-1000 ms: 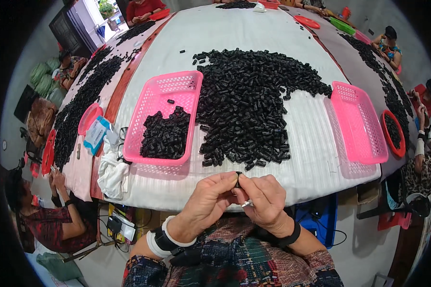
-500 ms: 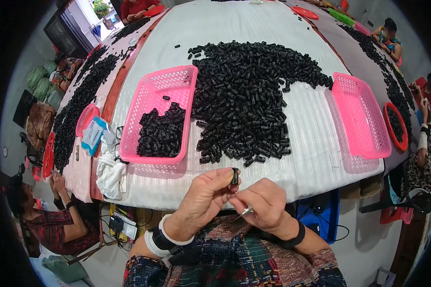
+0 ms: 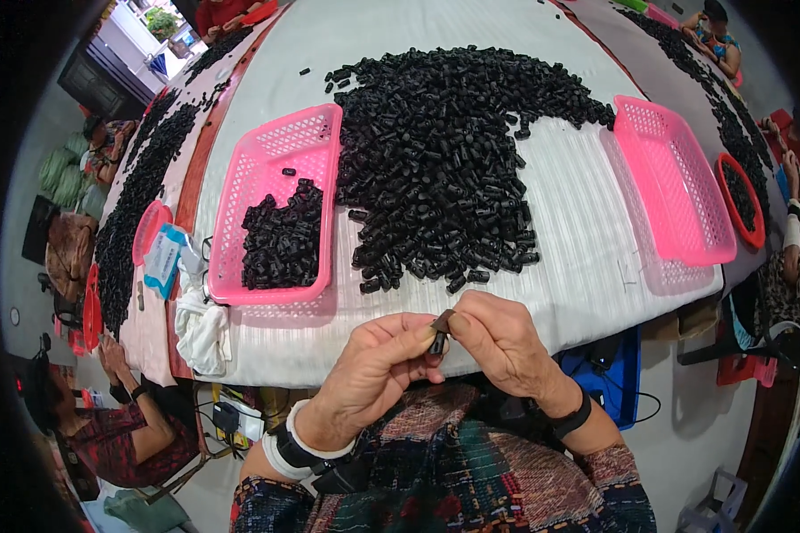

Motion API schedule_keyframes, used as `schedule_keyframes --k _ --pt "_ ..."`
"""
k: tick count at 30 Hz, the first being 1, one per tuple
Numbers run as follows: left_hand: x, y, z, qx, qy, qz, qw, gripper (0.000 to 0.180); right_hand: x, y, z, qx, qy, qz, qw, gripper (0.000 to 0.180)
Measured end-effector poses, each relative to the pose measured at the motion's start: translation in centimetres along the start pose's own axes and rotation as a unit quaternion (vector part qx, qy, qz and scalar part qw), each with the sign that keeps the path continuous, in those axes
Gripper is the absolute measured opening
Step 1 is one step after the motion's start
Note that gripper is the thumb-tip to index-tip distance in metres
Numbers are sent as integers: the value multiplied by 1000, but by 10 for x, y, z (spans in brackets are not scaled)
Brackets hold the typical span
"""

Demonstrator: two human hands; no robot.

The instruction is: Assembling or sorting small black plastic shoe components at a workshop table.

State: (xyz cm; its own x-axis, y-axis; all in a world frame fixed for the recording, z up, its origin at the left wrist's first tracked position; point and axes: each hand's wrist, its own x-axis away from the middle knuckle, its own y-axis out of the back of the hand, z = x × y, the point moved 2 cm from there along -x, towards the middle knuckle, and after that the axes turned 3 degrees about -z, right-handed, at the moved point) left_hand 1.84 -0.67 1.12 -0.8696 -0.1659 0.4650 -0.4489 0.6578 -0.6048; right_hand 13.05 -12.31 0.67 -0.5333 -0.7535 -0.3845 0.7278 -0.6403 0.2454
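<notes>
My left hand point(image 3: 378, 369) pinches a small black cylindrical part point(image 3: 436, 344) between thumb and fingers, just past the table's near edge. My right hand point(image 3: 505, 345) is closed on a small flat brownish piece like a blade point(image 3: 443, 320), whose tip meets the top of that part. The rest of what the right fingers hold is hidden. Beyond both hands spreads a large pile of similar black parts point(image 3: 436, 160). To its left, a pink perforated basket point(image 3: 337, 178) holds a heap of the same parts.
A second pink basket point(image 3: 676, 191) lies at the right, beside a red round tray point(image 3: 753, 209). A white cloth point(image 3: 202, 333) and a blue-white packet point(image 3: 163, 259) are at the left. Co-workers sit along both sides, one person point(image 3: 120, 426) near on the left.
My right hand has come up and turned, bringing the brownish tip against the black part. A silver pointed end that showed under it is now out of sight. The view has shifted slightly.
</notes>
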Motion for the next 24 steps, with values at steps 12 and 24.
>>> schedule_keyframes --k 12,24 --pt "-2 -1 -1 -9 8 2 1000 24 2 1 -4 -4 -27 6 1000 20" --pt "-4 1 1 -8 11 -8 1000 25 2 1 -5 23 -12 8 1000 21"
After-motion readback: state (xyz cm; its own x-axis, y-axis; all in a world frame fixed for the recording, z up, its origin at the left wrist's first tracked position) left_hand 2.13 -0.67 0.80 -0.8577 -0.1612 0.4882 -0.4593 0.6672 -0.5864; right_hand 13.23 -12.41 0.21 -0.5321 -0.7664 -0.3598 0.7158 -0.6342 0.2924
